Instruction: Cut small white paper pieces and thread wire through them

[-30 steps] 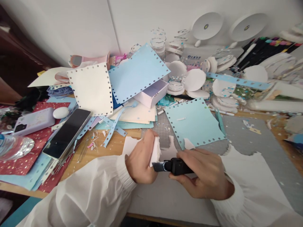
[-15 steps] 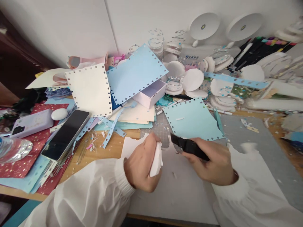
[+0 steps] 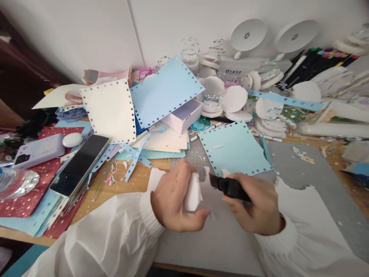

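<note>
Far out to the left of the left hand's grip, a black phone (image 3: 77, 163) lies face up on the cluttered surface (image 3: 138, 179). A lilac case (image 3: 39, 150) lies beyond it on red starred paper (image 3: 25, 200). Up and to the left of that grip, a cream sheet (image 3: 111, 109) with star-punched edges leans on the pile. Next to it a blue sheet (image 3: 165, 90) of the same kind tilts over a small white box (image 3: 184, 115). The left hand (image 3: 173, 200) has its grip clamped on a white piece (image 3: 192, 192), with the thumb beneath and the fingers curled over the top. The piece is held near the front edge of the surface, between the two hands. Just to the right of it is a black knife (image 3: 229, 186), its tip pointing at the white piece and very near it; whether they touch cannot be told. The right hand (image 3: 256, 207) has its grip closed around the knife's handle. Beyond both grips a pale blue sheet (image 3: 235, 148) with punched edges lies flat on a grey cutting mat (image 3: 302, 161). To the right of the right grip lies a large white sheet (image 3: 311, 207) with a ragged cut edge. Far beyond, white discs (image 3: 233, 98) are heaped against the wall.
</note>
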The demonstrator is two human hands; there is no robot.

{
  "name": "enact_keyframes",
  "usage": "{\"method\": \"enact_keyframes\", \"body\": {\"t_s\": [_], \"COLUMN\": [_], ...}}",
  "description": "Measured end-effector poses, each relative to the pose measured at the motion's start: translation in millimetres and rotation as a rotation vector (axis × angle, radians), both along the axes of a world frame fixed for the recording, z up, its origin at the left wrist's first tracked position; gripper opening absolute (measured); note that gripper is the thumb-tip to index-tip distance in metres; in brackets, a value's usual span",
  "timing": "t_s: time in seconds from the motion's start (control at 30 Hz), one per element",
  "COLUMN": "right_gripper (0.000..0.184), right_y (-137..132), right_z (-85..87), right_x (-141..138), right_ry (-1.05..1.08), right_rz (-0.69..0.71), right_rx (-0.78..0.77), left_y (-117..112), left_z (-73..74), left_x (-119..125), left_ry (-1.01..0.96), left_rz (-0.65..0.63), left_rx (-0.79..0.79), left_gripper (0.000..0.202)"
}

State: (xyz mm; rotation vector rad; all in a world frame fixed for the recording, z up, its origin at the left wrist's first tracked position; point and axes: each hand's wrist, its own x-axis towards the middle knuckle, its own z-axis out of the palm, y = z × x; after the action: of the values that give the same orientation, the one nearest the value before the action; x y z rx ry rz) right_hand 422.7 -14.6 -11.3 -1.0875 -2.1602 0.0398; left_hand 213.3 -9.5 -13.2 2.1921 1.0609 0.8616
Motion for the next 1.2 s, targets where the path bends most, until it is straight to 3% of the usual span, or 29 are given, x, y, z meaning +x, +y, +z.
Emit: {"method": "enact_keyframes", "body": {"t_s": [0.2, 0.43, 0.57, 0.97, 1.2], "right_gripper": [0.027, 0.027, 0.031, 0.035, 0.037], "right_y": [-0.5, -2.3, -2.2, -0.5, -0.4], "right_z": [-0.1, 1.3, 1.7, 2.3, 3.4], "right_x": [2.8, -0.7, -4.8, -2.1, -1.5], "right_ry": [-0.002, -0.089, -0.155, -0.185, -0.198], "right_rz": [-0.022, 0.228, 0.303, 0.292, 0.277], "right_rx": [0.010, -0.093, -0.102, -0.116, -0.111], "left_y": [1.3, 0.7, 1.4, -0.5, 1.2], "left_z": [0.5, 2.5, -0.9, 0.8, 4.3], "left_x": [-0.5, -0.3, 0.8, 2.7, 3.6], "left_ry": [-0.035, -0.018, -0.061, -0.041, -0.002], "left_rz": [0.005, 0.012, 0.023, 0.054, 0.056], "left_rx": [-0.001, -0.022, -0.039, -0.034, 0.045], "left_gripper": [0.028, 0.036, 0.039, 0.036, 0.034]}}
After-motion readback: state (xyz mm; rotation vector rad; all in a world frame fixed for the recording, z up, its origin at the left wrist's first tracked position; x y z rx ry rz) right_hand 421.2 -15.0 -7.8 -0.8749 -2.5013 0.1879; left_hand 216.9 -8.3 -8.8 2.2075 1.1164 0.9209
